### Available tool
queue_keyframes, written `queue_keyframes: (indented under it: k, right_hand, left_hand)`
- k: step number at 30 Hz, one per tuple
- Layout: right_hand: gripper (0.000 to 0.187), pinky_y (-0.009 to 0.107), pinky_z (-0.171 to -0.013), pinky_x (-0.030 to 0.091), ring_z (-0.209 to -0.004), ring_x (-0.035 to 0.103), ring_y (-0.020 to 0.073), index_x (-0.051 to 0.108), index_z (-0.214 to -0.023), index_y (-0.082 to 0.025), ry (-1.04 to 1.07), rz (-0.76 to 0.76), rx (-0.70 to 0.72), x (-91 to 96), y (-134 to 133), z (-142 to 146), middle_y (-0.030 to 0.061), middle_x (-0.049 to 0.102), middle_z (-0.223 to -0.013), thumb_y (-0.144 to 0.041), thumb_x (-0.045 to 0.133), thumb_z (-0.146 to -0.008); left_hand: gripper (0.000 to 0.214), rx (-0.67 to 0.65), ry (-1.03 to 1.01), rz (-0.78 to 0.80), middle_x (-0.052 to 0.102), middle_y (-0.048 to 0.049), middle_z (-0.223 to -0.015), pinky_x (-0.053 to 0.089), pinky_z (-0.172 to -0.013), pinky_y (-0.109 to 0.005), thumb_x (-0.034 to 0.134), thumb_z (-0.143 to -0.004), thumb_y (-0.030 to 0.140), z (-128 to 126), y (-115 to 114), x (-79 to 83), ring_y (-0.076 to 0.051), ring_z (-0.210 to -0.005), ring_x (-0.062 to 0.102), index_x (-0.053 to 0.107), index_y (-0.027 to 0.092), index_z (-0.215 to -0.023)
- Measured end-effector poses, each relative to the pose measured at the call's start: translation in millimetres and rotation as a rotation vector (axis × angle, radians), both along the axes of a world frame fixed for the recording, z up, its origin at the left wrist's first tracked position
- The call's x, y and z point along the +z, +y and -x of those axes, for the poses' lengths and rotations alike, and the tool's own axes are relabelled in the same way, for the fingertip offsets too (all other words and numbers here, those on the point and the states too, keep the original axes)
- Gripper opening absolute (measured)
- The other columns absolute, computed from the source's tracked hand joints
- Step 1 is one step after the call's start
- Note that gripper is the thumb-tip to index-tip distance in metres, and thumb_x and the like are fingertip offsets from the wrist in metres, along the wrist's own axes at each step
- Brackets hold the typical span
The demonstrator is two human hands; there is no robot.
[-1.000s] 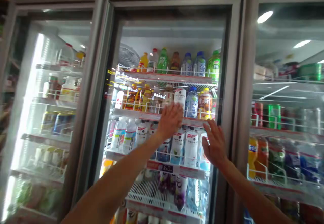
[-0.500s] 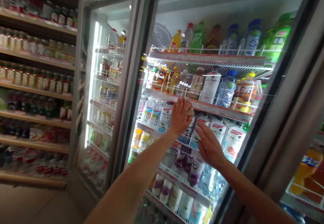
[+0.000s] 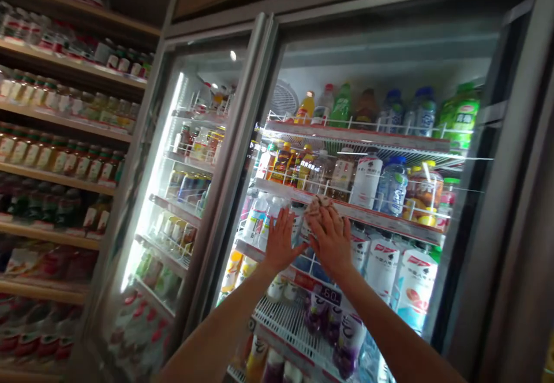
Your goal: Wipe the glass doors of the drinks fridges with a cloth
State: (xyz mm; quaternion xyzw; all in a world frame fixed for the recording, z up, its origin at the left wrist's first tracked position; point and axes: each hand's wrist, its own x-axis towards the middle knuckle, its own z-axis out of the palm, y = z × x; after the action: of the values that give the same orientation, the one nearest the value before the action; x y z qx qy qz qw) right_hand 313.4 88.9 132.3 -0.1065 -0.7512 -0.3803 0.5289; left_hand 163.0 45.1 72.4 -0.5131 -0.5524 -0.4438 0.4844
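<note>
Both my arms reach up to the glass door point(image 3: 389, 54) of a lit drinks fridge. My left hand point(image 3: 280, 240) lies flat on the glass with its fingers spread and holds nothing. Close beside it on the right, my right hand point(image 3: 332, 239) presses a pale crumpled wad point(image 3: 318, 204) against the glass with its fingertips. Behind the glass at hand height runs a wire shelf with a red price strip point(image 3: 381, 217). White-labelled bottles point(image 3: 367, 178) stand on it.
The fridge shelves hold several rows of bottled drinks, with green bottles point(image 3: 459, 115) at the top right. A second glass-door fridge point(image 3: 186, 158) stands to the left. Wooden wall shelves point(image 3: 64, 112) full of bottles run further left. A metal door frame point(image 3: 506, 210) rises at the right.
My view has swung left and tilted. My left hand has slid down and left on the glass. My right hand has moved up beside it, and the wad now sits under its fingertips.
</note>
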Motion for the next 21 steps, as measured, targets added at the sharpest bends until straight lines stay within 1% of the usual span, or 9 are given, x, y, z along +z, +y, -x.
queue_keyframes:
  k: [2,4,7,9,11,15,17,19,21]
  right_hand:
    - [0.028,0.051,-0.109,0.016,-0.132,0.033,0.0241,0.059,-0.11,-0.024,0.024,-0.079,-0.05,28.5,10,-14,0.0076,0.047,-0.136,-0.025,0.046,-0.085]
    - [0.024,0.051,-0.109,0.018,-0.129,0.037,0.0245,0.06,-0.103,-0.02,0.11,-0.13,-0.106,73.0,27,-46,0.0081,0.048,-0.135,-0.023,0.045,-0.085]
    - [0.032,0.053,-0.103,0.025,-0.126,0.04,0.0319,0.06,-0.106,-0.009,0.418,-0.11,-0.163,138.9,51,-103,0.0174,0.05,-0.131,-0.026,0.044,-0.084]
    - [0.037,0.052,-0.099,0.031,-0.124,0.042,0.0336,0.058,-0.112,-0.006,0.529,-0.104,-0.169,151.6,57,-123,0.0213,0.049,-0.13,-0.025,0.044,-0.084]
    - [0.037,0.05,-0.099,0.033,-0.126,0.04,0.0328,0.057,-0.116,-0.008,0.452,-0.142,-0.168,121.8,53,-121,0.02,0.049,-0.13,-0.023,0.045,-0.084]
    - [0.037,0.048,-0.106,0.028,-0.136,0.028,0.0263,0.056,-0.118,-0.024,0.039,-0.151,-0.159,-24.0,31,-90,0.0065,0.045,-0.138,-0.015,0.045,-0.083]
    - [0.039,0.045,-0.11,0.025,-0.136,0.026,0.0216,0.057,-0.116,-0.031,-0.209,-0.143,-0.164,-79.5,24,-91,0.0003,0.047,-0.137,-0.013,0.047,-0.083]
    - [0.038,0.045,-0.112,0.021,-0.135,0.029,0.02,0.057,-0.115,-0.031,-0.279,-0.14,-0.197,-88.2,24,-107,0.0001,0.047,-0.137,-0.013,0.048,-0.083]
    - [0.039,0.048,-0.11,0.023,-0.134,0.031,0.0221,0.055,-0.119,-0.027,-0.114,-0.14,-0.261,-53.9,30,-131,0.0055,0.043,-0.14,-0.014,0.048,-0.083]
  left_hand:
    - [0.081,0.037,0.012,0.004,0.026,-0.0229,-0.146,0.017,-0.109,-0.054,0.047,-0.083,0.054,14,-5,-6.2,-0.029,-0.14,0.011,0.015,0.009,-0.142]
    - [0.077,0.052,0.044,0.019,0.026,-0.0206,-0.146,0.016,-0.11,-0.053,0.047,-0.084,0.052,23,-9,-8.4,-0.028,-0.14,0.012,0.017,0.012,-0.142]
    - [0.073,0.035,0.075,0.055,0.026,-0.0176,-0.147,0.016,-0.11,-0.051,0.048,-0.085,0.047,28,-13,-8.0,-0.028,-0.14,0.012,0.017,0.014,-0.143]
    - [0.072,0.016,0.069,0.055,0.026,-0.0173,-0.147,0.016,-0.11,-0.051,0.048,-0.086,0.044,28,-14,-9.4,-0.028,-0.14,0.012,0.016,0.014,-0.143]
    - [0.07,-0.003,0.066,0.04,0.027,-0.017,-0.147,0.016,-0.111,-0.052,0.047,-0.087,0.042,28,-15,-15.0,-0.028,-0.14,0.012,0.017,0.014,-0.143]
    - [0.063,-0.036,0.117,0.058,0.031,-0.0142,-0.145,0.014,-0.112,-0.05,0.046,-0.088,0.037,33,-19,-38.4,-0.026,-0.14,0.012,0.021,0.017,-0.142]
    - [0.06,-0.047,0.137,0.077,0.033,-0.0127,-0.145,0.012,-0.113,-0.047,0.046,-0.088,0.034,37,-23,-51.0,-0.025,-0.14,0.012,0.023,0.018,-0.142]
    - [0.058,-0.064,0.135,0.082,0.035,-0.0119,-0.144,0.011,-0.113,-0.046,0.045,-0.089,0.034,40,-25,-60.6,-0.024,-0.14,0.013,0.024,0.019,-0.141]
    - [0.058,-0.085,0.121,0.085,0.036,-0.0117,-0.143,0.011,-0.113,-0.047,0.045,-0.089,0.034,41,-26,-66.8,-0.024,-0.139,0.014,0.024,0.02,-0.141]
